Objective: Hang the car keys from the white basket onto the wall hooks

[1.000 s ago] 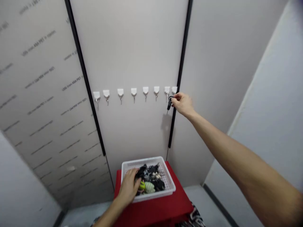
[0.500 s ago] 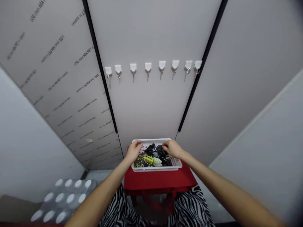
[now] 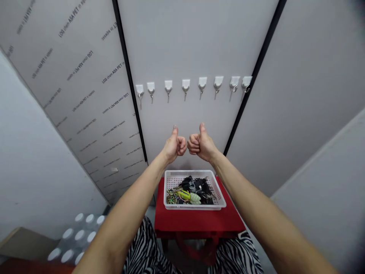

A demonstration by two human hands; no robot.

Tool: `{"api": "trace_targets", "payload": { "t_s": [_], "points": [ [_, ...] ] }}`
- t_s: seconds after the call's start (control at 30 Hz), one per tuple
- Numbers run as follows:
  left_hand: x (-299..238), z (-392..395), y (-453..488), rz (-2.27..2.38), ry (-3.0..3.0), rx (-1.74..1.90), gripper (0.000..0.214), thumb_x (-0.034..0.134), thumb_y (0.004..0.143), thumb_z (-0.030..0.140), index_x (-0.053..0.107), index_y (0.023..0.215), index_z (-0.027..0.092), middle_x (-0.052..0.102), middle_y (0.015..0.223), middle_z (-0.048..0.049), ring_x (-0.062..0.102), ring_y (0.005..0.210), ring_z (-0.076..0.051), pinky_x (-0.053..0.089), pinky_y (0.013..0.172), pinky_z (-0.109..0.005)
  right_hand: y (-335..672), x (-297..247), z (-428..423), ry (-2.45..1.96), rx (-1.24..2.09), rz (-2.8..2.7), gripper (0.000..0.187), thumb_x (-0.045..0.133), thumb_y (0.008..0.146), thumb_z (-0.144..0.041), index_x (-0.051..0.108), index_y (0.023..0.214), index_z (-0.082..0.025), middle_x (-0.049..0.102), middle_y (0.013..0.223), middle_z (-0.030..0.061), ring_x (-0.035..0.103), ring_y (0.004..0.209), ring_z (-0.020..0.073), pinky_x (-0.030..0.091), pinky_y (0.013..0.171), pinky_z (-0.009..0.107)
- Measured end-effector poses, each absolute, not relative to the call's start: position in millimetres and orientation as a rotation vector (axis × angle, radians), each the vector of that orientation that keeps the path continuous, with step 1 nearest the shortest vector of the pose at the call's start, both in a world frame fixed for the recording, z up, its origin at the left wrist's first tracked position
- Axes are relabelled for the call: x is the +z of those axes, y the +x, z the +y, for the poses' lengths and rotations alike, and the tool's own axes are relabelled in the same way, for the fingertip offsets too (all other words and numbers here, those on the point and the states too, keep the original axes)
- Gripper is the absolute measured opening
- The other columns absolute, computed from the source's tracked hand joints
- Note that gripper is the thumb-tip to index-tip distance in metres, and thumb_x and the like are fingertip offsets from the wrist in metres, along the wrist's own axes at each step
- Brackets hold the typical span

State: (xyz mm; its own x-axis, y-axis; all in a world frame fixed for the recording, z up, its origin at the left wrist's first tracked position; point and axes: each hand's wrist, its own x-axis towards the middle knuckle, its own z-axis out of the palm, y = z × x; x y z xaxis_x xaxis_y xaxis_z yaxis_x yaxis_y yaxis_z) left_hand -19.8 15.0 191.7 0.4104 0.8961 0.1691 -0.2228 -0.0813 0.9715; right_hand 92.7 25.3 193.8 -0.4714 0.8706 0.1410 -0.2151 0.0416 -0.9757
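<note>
My left hand and my right hand are raised side by side in front of the wall, each closed in a fist with the thumb pointing up and nothing in it. Below them a white plastic basket holds a heap of keys and key fobs, mostly black, with a yellow-green one and a pale green one. The basket stands on a red stool. On the wall above, a row of several white adhesive hooks hangs bare.
Grey wall panels with black vertical strips enclose the spot. A grey tray with round white spots lies on the floor at the lower left. My legs in zebra-striped fabric flank the stool.
One second ago my right hand held a black key at the rightmost hook and my left lay in the basket. Then both hands were in the basket. Both have since lifted into thumbs-up fists.
</note>
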Motion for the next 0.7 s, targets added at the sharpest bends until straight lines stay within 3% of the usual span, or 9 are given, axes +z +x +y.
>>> {"api": "trace_targets", "payload": {
  "t_s": [0.43, 0.6, 0.7],
  "points": [
    [170.2, 16.1, -19.5, 0.751, 1.326, 0.985, 0.057, 0.006, 0.062, 0.064, 0.026, 0.037, 0.016, 0.025, 0.026, 0.0051, 0.018, 0.025, -0.002, 0.013, 0.034, -0.017, 87.4, 174.7, 23.8, -0.862, 1.623, -1.403, 0.051, 0.011, 0.063, -0.064, 0.017, 0.041, -0.018, 0.015, 0.029, -0.0083, 0.011, 0.027, 0.0031, 0.011, 0.030, 0.018],
    [128.6, 12.0, -19.9, 0.903, 1.340, 0.905, 0.057, 0.007, 0.064, 0.061, 0.030, 0.038, 0.016, 0.028, 0.027, 0.0042, 0.023, 0.026, -0.003, 0.016, 0.034, -0.017, 92.4, 134.0, 19.9, -1.011, 1.619, -1.445, 0.051, 0.011, 0.064, -0.063, 0.019, 0.040, -0.018, 0.015, 0.030, -0.0083, 0.012, 0.027, 0.0032, 0.011, 0.030, 0.018],
    [97.8, 1.9, -23.9, 1.108, 1.478, 0.851, 0.054, 0.013, 0.066, 0.056, 0.037, 0.042, 0.015, 0.037, 0.034, 0.0027, 0.033, 0.033, -0.005, 0.025, 0.038, -0.018, 101.9, 101.1, 10.5, -1.214, 1.422, -1.572, 0.051, 0.012, 0.065, -0.061, 0.022, 0.039, -0.018, 0.017, 0.031, -0.0076, 0.016, 0.028, 0.0036, 0.014, 0.032, 0.018]
  ]
}}
